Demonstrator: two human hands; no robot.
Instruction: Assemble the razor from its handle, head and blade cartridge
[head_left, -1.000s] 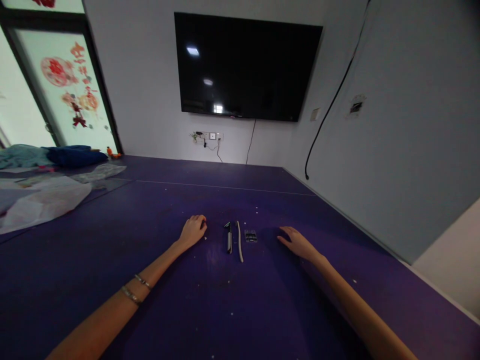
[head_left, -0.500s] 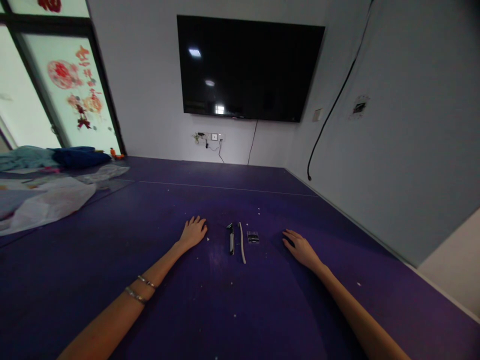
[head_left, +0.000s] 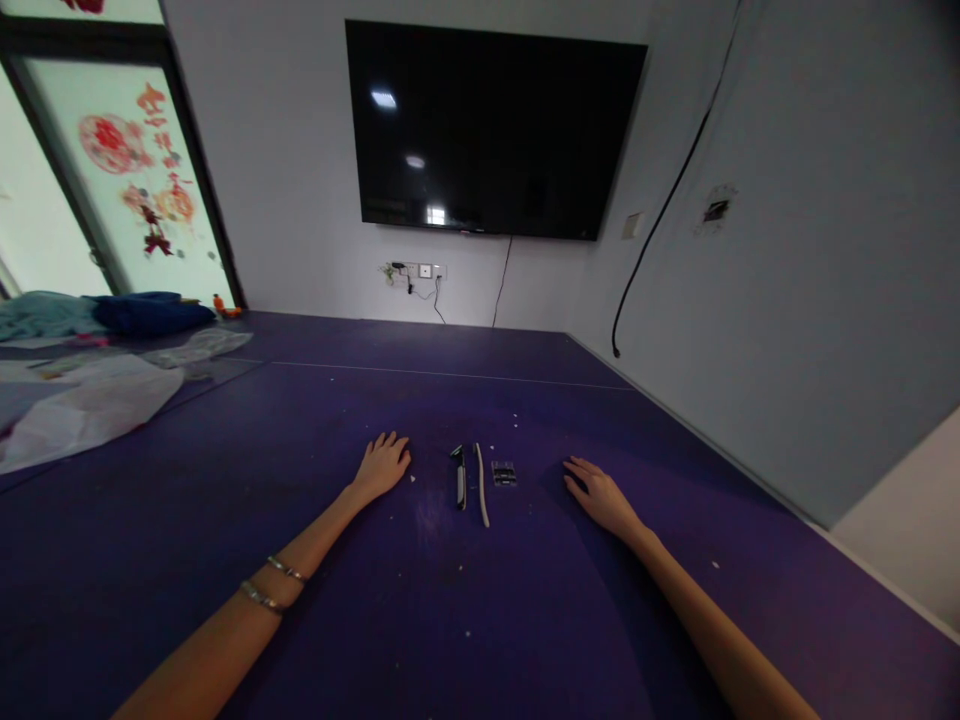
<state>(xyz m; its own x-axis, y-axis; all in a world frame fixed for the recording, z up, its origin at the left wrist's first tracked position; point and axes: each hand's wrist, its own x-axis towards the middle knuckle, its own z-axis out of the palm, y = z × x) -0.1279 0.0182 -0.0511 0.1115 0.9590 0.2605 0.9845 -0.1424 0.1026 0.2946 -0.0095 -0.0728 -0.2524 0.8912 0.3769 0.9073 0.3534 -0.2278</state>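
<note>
Palm down on the purple surface (head_left: 337, 620), my left hand (head_left: 383, 465) has its fingers spread and holds nothing. To its right lies a razor (head_left: 460, 480) with a grey and black handle, its head pointing away from me. Beside the razor rests a slim white toothbrush (head_left: 481, 486), roughly parallel to it. A small clear case with dark pieces inside (head_left: 504, 474) lies right of the toothbrush. My right hand (head_left: 598, 492) rests flat further right, fingers stretched out and apart from the case, also holding nothing.
Crumpled clear plastic (head_left: 105, 410) and blue cloth (head_left: 154, 312) lie at the far left. A television (head_left: 495, 130) hangs on the back wall above sockets (head_left: 425, 271). A black cable (head_left: 660, 220) dangles along the right wall. Small white scraps dot the surface.
The view has shifted very slightly. Both hands and the things between them stay in place on the surface.
</note>
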